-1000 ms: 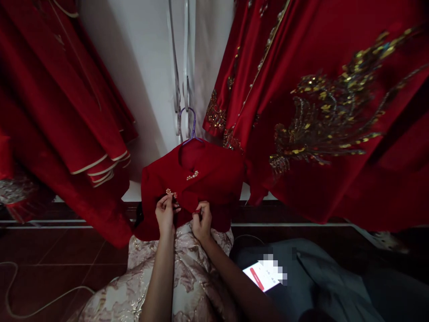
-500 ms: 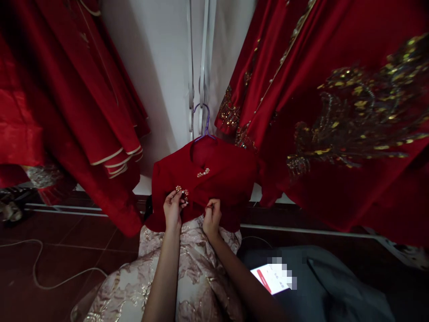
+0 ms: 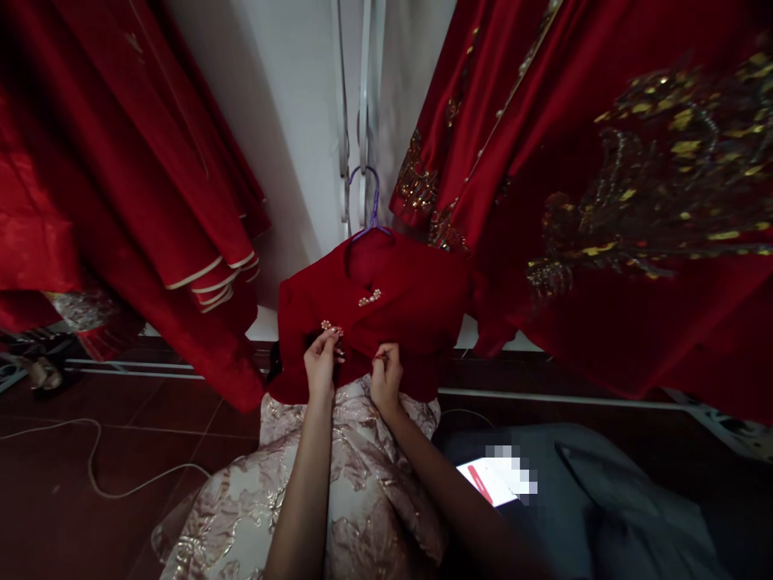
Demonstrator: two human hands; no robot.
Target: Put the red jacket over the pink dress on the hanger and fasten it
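A short red jacket [image 3: 416,282] with a floral brocade skirt [image 3: 356,451] below it hangs from a purple hanger [image 3: 375,211]. My left hand [image 3: 322,358] pinches at a gold-and-pearl ornament on the jacket's left front; the fingertips partly cover the ornament. My right hand [image 3: 386,377] is closed, thumb against finger, on the red cloth of the jacket's front, a short gap to the right of my left hand. Another pearl clasp [image 3: 370,298] shows below the neckline, untouched.
Red garments [image 3: 199,201] hang on the left, and a red gown with gold sequin embroidery [image 3: 664,201] hangs on the right. A lit phone [image 3: 486,482] rests on dark cloth at lower right. A white cable [image 3: 97,467] crosses the tiled floor, near shoes [image 3: 42,374].
My left hand has shifted its fingers over the ornament, covering its lower part. My right hand keeps its pinch. The view has tilted slightly, and the garments appear a little higher.
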